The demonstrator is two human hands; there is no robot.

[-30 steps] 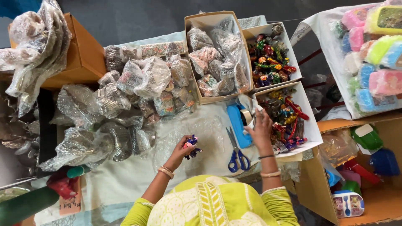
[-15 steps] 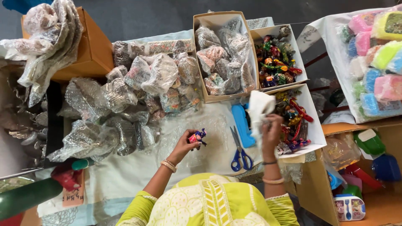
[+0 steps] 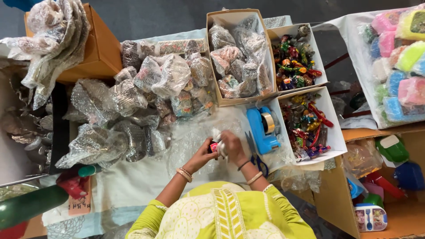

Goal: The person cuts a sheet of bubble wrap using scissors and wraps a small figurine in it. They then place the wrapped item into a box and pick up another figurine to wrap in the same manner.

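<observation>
A: Hands, centre of frame, low. State?

B: Left hand (image 3: pixel 202 155) and right hand (image 3: pixel 231 146) meet just above the person's yellow-green sleeves. Left grip pinches one small toy (image 3: pixel 214 147), red and dark in colour. Right grip is pressed around one scrap of white wrap (image 3: pixel 220 140) lying against that toy. Both sit over the clear plastic sheet (image 3: pixel 190 137) on the surface.

A: Tools nearby, counted?

B: One blue tape dispenser (image 3: pixel 262 129), just right of the right hand. One pair of scissors (image 3: pixel 258 160) with blue handles, below it, partly hidden by the right wrist.

A: Boxes?

B: Three open boxes, upper centre to right. One brown box (image 3: pixel 211 57) holds wrapped bundles; count unclear, they overlap. Two white boxes, upper (image 3: pixel 319 57) and lower (image 3: pixel 333 119), hold loose coloured toys, too many and too small to count.

A: Left half of the frame?

B: A heap of wrapped bundles (image 3: pixel 133 102) on the surface, number not countable. One orange carton (image 3: pixel 101 48) at upper left, clear bags draped over it.

A: Bangles?

B: Several on the left wrist, two on the right.
</observation>
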